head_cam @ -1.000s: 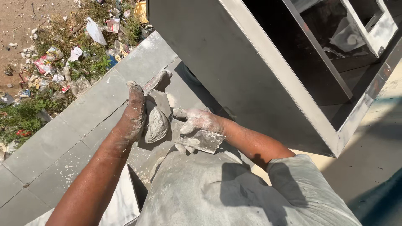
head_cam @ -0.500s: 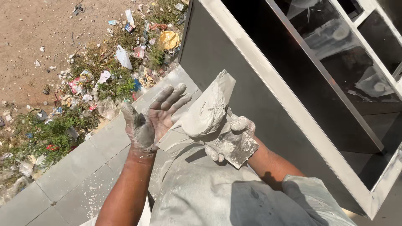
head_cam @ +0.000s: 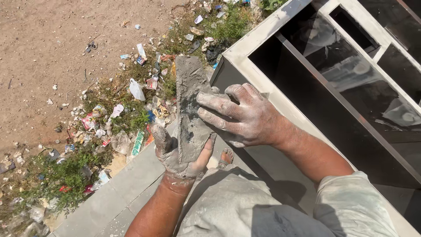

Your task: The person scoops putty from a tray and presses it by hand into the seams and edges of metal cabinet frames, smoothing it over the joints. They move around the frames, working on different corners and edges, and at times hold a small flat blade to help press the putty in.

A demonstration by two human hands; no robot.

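Grey putty-smeared board (head_cam: pixel 189 109) gripped by left hand (head_cam: pixel 177 153), right hand (head_cam: pixel 239 116) pressing it open.

Grey putty-smeared board (head_cam: pixel 189 115); both hands, left (head_cam: pixel 177 156) and right (head_cam: pixel 245 116), coated whitish-grey. Window frame (head_cam: pixel 263 26) white with dark panes. Ground (head_cam: pixel 44 52) sandy brown, littered in mixed colours.

Your left hand (head_cam: pixel 177 156) sits mostly behind the flat grey putty-smeared board (head_cam: pixel 190 112); only thumb, one finger and wrist show. Your right hand (head_cam: pixel 241 116) covers the board's right edge. The white-framed dark glass window (head_cam: pixel 351 87) runs off the top and right edges. Ground litter (head_cam: pixel 109 127) too small to identify.
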